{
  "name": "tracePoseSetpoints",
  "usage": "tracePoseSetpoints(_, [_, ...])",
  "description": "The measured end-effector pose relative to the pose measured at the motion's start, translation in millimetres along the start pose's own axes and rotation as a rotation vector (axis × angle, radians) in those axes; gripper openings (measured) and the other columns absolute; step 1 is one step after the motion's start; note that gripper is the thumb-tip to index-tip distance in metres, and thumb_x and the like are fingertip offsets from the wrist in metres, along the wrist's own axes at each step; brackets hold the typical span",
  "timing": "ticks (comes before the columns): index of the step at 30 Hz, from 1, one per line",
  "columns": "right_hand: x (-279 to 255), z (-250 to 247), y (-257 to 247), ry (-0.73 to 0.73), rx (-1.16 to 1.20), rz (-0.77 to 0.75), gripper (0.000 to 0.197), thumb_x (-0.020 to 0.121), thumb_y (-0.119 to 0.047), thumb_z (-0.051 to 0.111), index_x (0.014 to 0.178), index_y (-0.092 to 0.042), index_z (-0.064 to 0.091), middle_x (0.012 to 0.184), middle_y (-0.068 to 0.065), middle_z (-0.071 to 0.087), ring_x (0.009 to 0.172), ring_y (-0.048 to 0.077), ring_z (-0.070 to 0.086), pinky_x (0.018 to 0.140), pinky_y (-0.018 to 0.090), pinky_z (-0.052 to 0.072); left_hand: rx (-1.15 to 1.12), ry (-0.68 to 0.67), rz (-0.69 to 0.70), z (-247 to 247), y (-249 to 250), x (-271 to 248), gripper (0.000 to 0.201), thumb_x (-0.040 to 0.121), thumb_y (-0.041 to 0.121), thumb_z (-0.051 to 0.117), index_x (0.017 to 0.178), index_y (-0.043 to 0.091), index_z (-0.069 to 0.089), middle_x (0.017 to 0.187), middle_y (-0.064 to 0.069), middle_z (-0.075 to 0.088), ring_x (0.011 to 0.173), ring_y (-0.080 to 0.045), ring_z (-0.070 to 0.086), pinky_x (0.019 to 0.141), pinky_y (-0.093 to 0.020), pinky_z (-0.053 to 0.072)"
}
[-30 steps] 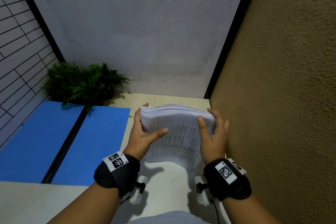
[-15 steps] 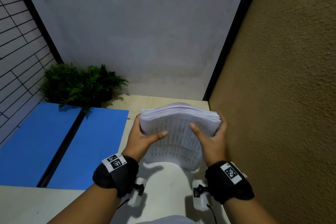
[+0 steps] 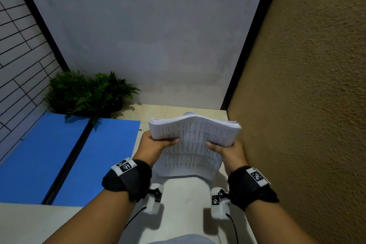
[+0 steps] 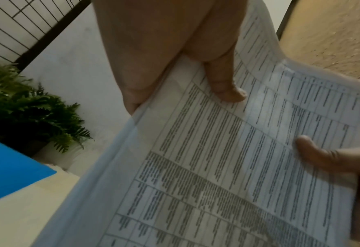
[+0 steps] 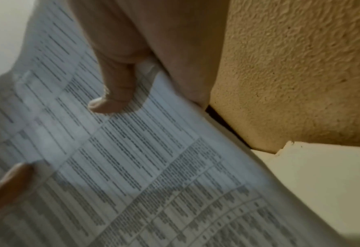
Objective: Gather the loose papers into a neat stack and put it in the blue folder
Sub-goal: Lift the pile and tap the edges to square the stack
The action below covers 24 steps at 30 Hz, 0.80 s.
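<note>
Folder [image 3: 65,156] lies open on the desk [image 3: 23,224], left of my hands. Papers [image 3: 195,136] now stand higher and bow upward, above the desk. My left hand [image 3: 152,144] and right hand [image 3: 230,149] pinch their sides, so I judge squaring is nearly done.

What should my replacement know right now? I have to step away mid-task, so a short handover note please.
Left hand: grips the paper stack's left edge, thumb on top.
Right hand: grips its right edge the same way.
Stack: held above the table, bowed upward, far edges uneven.
Blue folder: lies open on the table, left of the stack, nothing in it.
Done: papers gathered.
Left: square the edges, lay the stack in the folder.
</note>
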State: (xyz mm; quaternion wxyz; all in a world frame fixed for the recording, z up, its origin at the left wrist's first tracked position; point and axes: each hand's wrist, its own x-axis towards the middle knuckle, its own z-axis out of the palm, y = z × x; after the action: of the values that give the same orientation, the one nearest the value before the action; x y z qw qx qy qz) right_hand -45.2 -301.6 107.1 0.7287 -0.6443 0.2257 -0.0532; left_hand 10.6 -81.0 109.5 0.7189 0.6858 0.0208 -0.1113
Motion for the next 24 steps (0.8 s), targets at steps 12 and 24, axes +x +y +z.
tracePoseSetpoints(12, [-33.0, 0.7, 5.6, -0.102, -0.011, -0.074, 0.110, 0.030, -0.045, 0.094, 0.128, -0.025, 0.049, 0.119, 0.008, 0.063, 0.115, 0.027, 0.059, 0.090, 0.051, 0.055, -0.073, -0.111, 0.058, -3.9, -22.6, -19.0, 0.093, 0.048, 0.024, 0.094, 0.132, 0.022, 0.052, 0.123, -0.004, 0.068, 0.115, -0.020, 0.064, 0.082, -0.030, 0.058])
tracePoseSetpoints(24, [-41.9, 12.9, -10.0, 0.020, -0.054, -0.258, 0.106, 0.043, -0.041, 0.091, 0.133, -0.043, 0.034, 0.125, -0.010, 0.055, 0.117, 0.013, 0.056, 0.092, 0.048, 0.054, -0.039, -0.098, 0.164, 2.1, -4.8, -20.5, 0.113, 0.050, 0.034, 0.093, 0.145, 0.035, 0.032, 0.133, 0.008, 0.057, 0.122, -0.010, 0.056, 0.093, -0.036, 0.056])
